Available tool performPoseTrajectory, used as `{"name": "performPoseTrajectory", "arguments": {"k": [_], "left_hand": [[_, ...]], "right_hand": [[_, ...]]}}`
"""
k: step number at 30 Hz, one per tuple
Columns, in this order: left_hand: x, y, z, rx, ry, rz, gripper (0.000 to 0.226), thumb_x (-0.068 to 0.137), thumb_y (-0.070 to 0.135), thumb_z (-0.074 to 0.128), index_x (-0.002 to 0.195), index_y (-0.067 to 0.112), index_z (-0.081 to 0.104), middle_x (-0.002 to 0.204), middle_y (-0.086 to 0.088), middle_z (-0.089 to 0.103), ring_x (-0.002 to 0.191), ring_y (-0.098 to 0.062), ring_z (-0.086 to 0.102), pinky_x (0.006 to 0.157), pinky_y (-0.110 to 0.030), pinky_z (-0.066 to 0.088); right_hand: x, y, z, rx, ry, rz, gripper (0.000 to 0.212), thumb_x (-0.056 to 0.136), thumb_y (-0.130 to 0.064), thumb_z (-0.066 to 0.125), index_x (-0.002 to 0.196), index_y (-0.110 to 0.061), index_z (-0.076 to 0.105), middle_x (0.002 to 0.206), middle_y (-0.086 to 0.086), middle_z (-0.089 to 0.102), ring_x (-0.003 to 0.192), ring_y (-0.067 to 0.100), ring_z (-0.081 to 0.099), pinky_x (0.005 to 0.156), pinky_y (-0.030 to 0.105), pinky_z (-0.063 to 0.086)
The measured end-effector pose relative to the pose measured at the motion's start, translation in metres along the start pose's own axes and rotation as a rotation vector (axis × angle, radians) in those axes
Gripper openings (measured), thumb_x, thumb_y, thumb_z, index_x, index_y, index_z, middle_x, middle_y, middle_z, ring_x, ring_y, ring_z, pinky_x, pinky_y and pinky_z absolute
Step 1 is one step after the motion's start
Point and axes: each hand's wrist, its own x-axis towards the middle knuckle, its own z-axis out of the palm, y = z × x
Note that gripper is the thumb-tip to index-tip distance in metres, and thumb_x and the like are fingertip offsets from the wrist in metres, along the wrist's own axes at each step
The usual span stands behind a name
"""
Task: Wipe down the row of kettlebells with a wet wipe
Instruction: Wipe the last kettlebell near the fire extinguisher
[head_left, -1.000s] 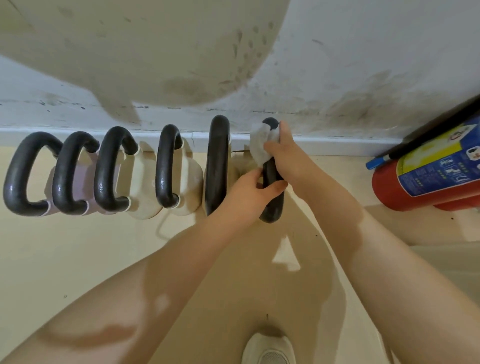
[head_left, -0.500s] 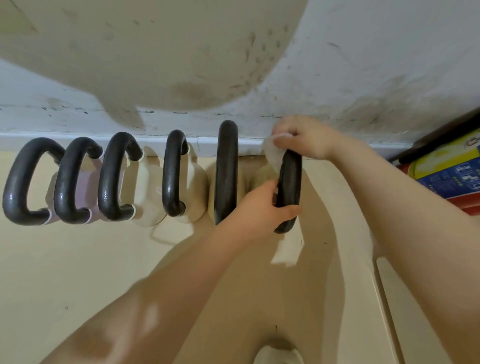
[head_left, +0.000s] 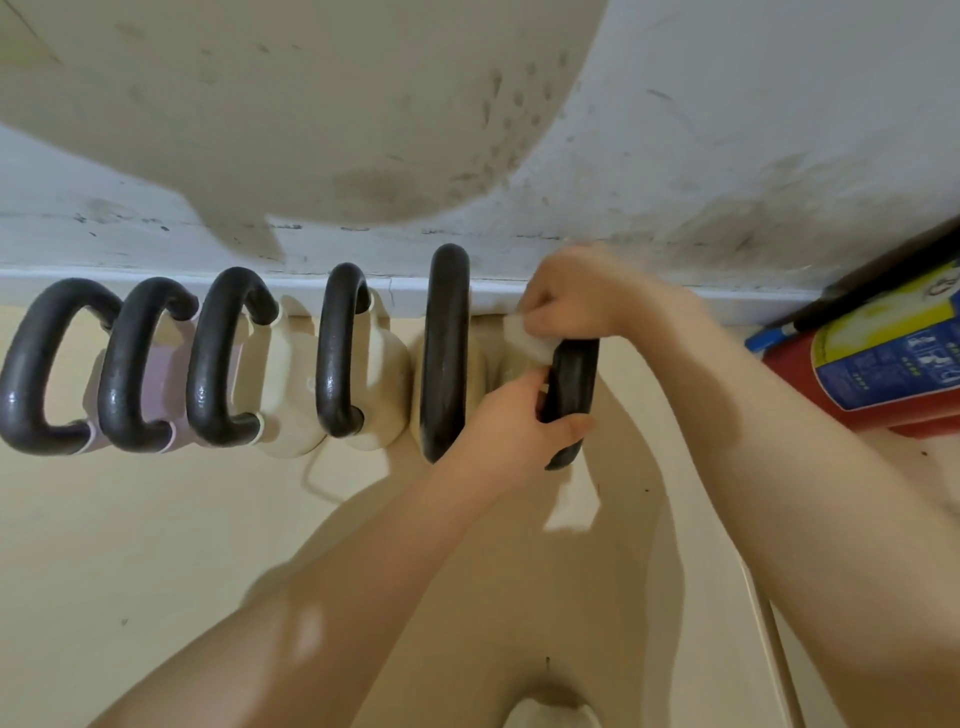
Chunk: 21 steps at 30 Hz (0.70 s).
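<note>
Several kettlebells with black handles stand in a row along the wall base, pale pink ones (head_left: 156, 374) at the left and cream ones (head_left: 291, 384) toward the right. My left hand (head_left: 514, 421) grips the near end of the black handle (head_left: 571, 384) of the rightmost kettlebell, whose body is hidden behind my hands. My right hand (head_left: 576, 296) presses a crumpled white wet wipe (head_left: 524, 338) against the far top end of that same handle.
A red fire extinguisher (head_left: 878, 364) with a blue and yellow label lies at the right against the wall. A white skirting board (head_left: 260, 286) runs behind the row. My shoe tip (head_left: 550, 714) shows at the bottom edge on the cream floor.
My right hand has slid the wipe from the handle's top toward its far end near the wall. The view has drifted left, so the extinguisher sits nearer the right edge.
</note>
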Motion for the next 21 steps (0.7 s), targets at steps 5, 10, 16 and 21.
{"name": "performPoseTrajectory", "arguments": {"k": [5, 10, 16, 21], "left_hand": [[0.003, 0.003, -0.004, -0.023, -0.024, -0.003, 0.040, 0.083, 0.030, 0.063, 0.120, 0.020, 0.052, 0.100, 0.001, 0.066, 0.090, -0.013, 0.063, 0.072, -0.023, 0.050], [0.003, -0.001, -0.002, -0.045, -0.022, -0.012, 0.041, 0.082, 0.030, 0.064, 0.120, 0.021, 0.052, 0.100, 0.002, 0.066, 0.090, -0.011, 0.063, 0.074, -0.025, 0.051], [0.004, -0.006, -0.001, -0.104, -0.002, -0.001, 0.041, 0.081, 0.029, 0.066, 0.120, 0.025, 0.054, 0.096, 0.005, 0.069, 0.089, -0.008, 0.065, 0.077, -0.024, 0.051], [0.004, -0.007, -0.004, -0.105, -0.015, 0.017, 0.032, 0.081, 0.030, 0.065, 0.112, 0.029, 0.059, 0.096, 0.006, 0.071, 0.087, -0.004, 0.065, 0.072, -0.017, 0.048]], "right_hand": [[0.002, 0.018, -0.011, 0.318, 0.059, 0.096, 0.033, 0.083, -0.010, 0.049, 0.052, -0.012, 0.037, 0.056, 0.002, 0.034, 0.053, 0.015, 0.031, 0.053, 0.030, 0.024], [0.002, 0.022, 0.001, 0.297, 0.103, 0.072, 0.024, 0.087, -0.009, 0.046, 0.064, -0.004, 0.051, 0.072, 0.013, 0.050, 0.071, 0.024, 0.045, 0.063, 0.033, 0.032], [-0.001, 0.026, 0.018, 1.236, 0.352, 0.456, 0.023, 0.093, -0.024, 0.045, 0.085, -0.007, 0.059, 0.085, 0.011, 0.054, 0.079, 0.023, 0.054, 0.077, 0.037, 0.045], [-0.030, 0.006, 0.047, 1.605, 0.377, 0.568, 0.041, 0.093, -0.040, 0.041, 0.107, -0.007, 0.060, 0.089, 0.009, 0.060, 0.077, 0.021, 0.056, 0.069, 0.034, 0.048]]}}
